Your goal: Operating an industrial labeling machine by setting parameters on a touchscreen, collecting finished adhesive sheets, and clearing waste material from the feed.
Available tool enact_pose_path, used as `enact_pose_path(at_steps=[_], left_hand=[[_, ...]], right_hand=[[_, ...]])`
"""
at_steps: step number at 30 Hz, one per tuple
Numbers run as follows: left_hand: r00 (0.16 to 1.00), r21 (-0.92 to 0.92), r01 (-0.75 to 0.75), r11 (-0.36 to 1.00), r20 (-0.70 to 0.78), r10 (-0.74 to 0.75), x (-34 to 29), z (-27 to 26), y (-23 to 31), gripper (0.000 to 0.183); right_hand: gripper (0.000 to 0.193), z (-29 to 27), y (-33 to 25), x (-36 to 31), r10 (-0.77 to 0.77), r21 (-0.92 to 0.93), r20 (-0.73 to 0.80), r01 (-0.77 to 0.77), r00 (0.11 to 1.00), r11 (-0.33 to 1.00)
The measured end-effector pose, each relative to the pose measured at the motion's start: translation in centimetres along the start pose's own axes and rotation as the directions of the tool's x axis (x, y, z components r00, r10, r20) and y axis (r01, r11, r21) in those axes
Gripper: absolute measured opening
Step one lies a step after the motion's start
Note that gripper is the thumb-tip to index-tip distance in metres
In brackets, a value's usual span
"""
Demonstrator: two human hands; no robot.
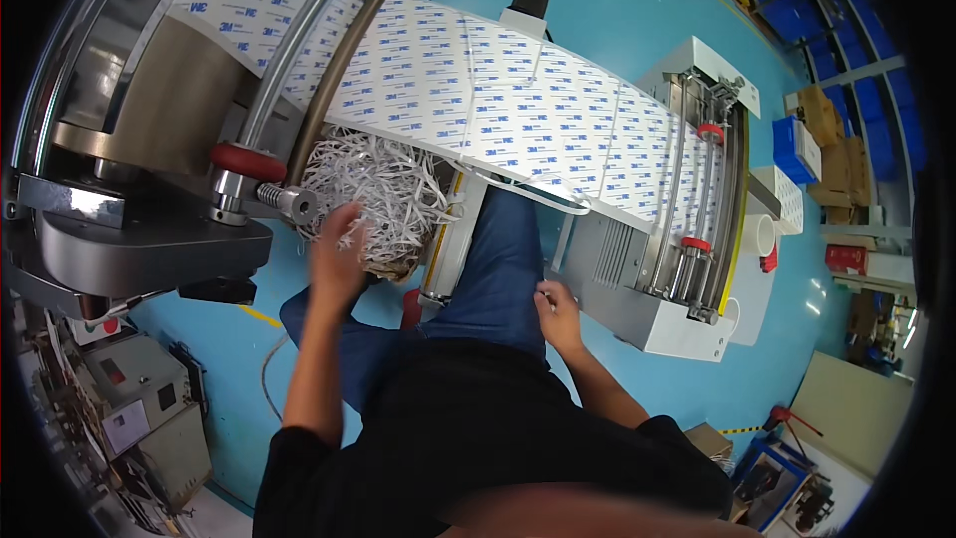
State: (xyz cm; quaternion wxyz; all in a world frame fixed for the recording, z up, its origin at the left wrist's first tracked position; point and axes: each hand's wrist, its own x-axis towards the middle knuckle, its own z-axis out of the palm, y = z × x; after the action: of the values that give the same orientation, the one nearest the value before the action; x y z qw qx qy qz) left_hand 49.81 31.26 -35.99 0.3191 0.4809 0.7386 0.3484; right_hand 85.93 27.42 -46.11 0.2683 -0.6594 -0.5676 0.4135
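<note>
My left hand [337, 257] is raised at the near edge of a heap of shredded white paper strips [373, 194]. It is blurred by motion, and I cannot tell whether it touches the strips or how far its fingers are closed. Beside my right thigh, my right hand [558, 314] has its fingers curled in; whatever is inside, if anything, is too small to make out. Across the front stretches a white printed sheet web [438, 70] with blue marks, running from the roller machine [149, 139] on the left to a second roller unit [687, 209] on the right.
Metal rollers and a red collar [247, 161] stand close to my left hand. A white curved rail [543, 201] juts out under the web. An older control cabinet [144, 408] is at lower left. Shelves with blue bins [876, 90] and cartons line the right side.
</note>
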Motion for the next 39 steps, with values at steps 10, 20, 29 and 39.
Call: enact_pose_path(at_steps=[10,20,29,39], left_hand=[[0.987,-0.444,-0.023,0.896,0.134,0.092,4.6,8.0,8.6,0.028],[0.98,-0.268,-0.187,0.945,-0.122,0.159,4.1,5.7,7.8,0.023],[0.994,-0.519,-0.086,0.85,0.016,0.11,4.1,4.0,5.0,0.019],[0.999,-0.609,0.023,0.793,0.052,0.011,1.5,-0.7,-3.0,0.014]], right_hand=[[0.023,-10.3,-17.5,2.0,-0.385,0.165,0.574,0.358,0.723,0.919],[0.03,-12.5,-23.9,6.0,-0.536,-0.084,0.691,0.79,0.485,0.607],[0.041,-8.8,-21.6,7.2,-0.295,-0.159,0.881,0.817,0.371,0.555],[0.036,-8.8,-19.8,9.5,-0.168,-0.222,0.92,0.823,0.354,0.522]])
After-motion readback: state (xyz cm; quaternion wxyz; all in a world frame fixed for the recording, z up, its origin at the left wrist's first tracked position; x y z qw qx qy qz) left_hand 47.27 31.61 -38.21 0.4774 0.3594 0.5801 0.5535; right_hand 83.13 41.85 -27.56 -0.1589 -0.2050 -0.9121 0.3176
